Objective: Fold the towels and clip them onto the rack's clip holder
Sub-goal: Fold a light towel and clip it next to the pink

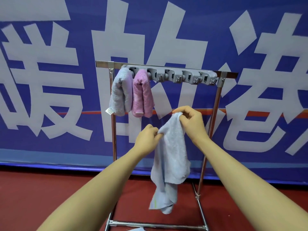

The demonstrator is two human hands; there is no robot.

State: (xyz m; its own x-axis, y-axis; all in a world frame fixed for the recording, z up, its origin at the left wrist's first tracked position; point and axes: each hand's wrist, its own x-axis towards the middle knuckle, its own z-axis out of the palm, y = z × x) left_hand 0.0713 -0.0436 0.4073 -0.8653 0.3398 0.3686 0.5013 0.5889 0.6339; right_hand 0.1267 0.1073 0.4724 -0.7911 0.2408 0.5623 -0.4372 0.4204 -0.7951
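Towel [170, 157], pale blue & fluffy, is hanging limp in front of the rack [215, 104], lower end bunching above the rack's base bar. Left hand [146, 140] is pinching its top edge w/ curled fingers; right hand [190, 120] is gripping a higher corner. Grey towel [119, 92] & pink towel [142, 94] are hanging folded, side by side, at the left end of the clip holder [176, 75]; clips to their right are sitting free. Red floor [50, 189] is spreading left of the rack.

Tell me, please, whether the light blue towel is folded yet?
Not folded: the light blue towel hangs loose and crumpled from both hands, pinched at its top edge.
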